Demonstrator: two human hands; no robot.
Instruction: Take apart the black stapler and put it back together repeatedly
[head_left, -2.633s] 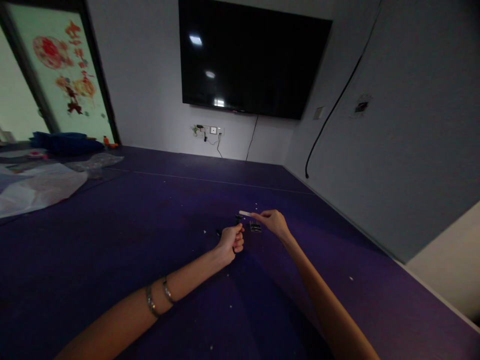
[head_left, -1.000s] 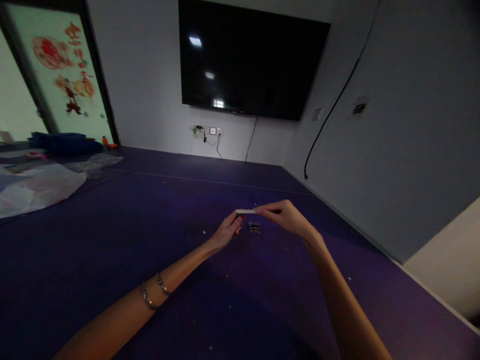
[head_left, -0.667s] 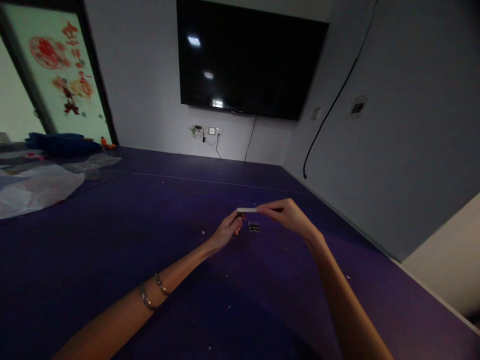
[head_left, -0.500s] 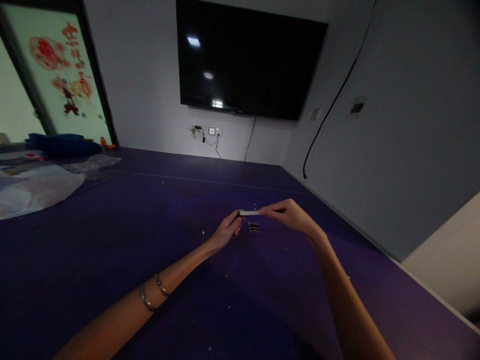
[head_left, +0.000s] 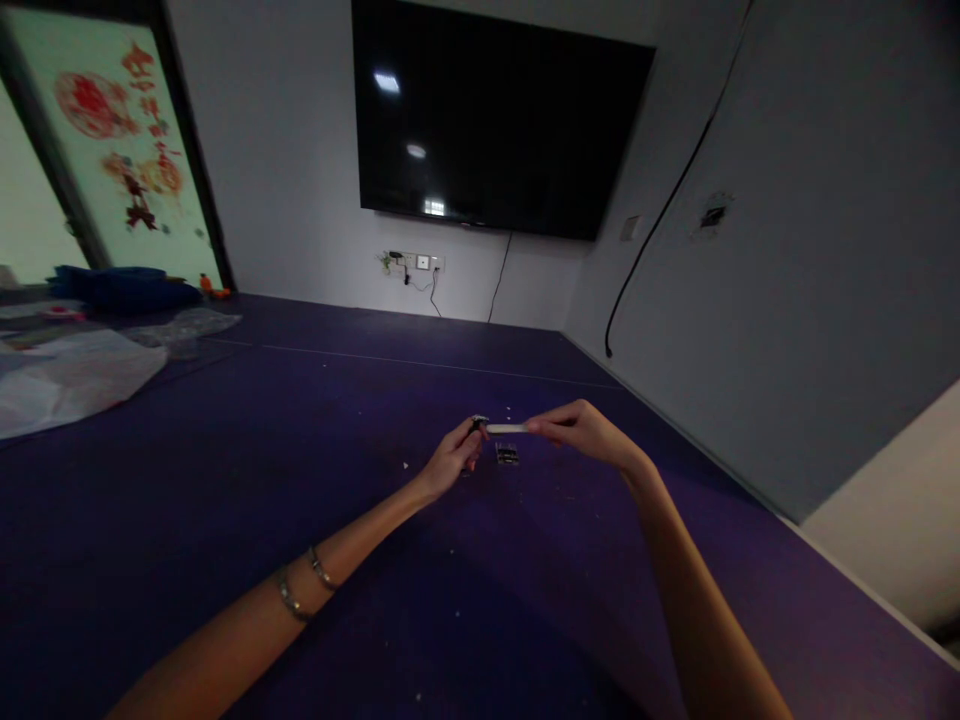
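My left hand [head_left: 453, 457] is closed around a small dark object [head_left: 478, 424] with a pale edge, too small to name and partly covered by the fingers. In a pinch, my right hand [head_left: 574, 430] holds one end of a thin white strip [head_left: 508, 428]. The strip's other end meets the left fingertips beside the dark object; whether they touch is unclear. Just below the strip, a small flat dark piece with pale markings [head_left: 507, 454] lies on the purple surface [head_left: 420, 600]. Part of another dark thing under my left hand is mostly hidden.
White bits [head_left: 406, 465] are scattered over the surface. Clear and white plastic sheeting [head_left: 82, 375] lies at the left, with a dark blue heap [head_left: 124, 288] behind. A black cable [head_left: 660, 225] hangs along the right wall, and a television [head_left: 502, 120] is mounted ahead.
My right hand has shifted slightly right with the white strip. The strip no longer overlaps the dark object in my left hand, and more of that object shows.
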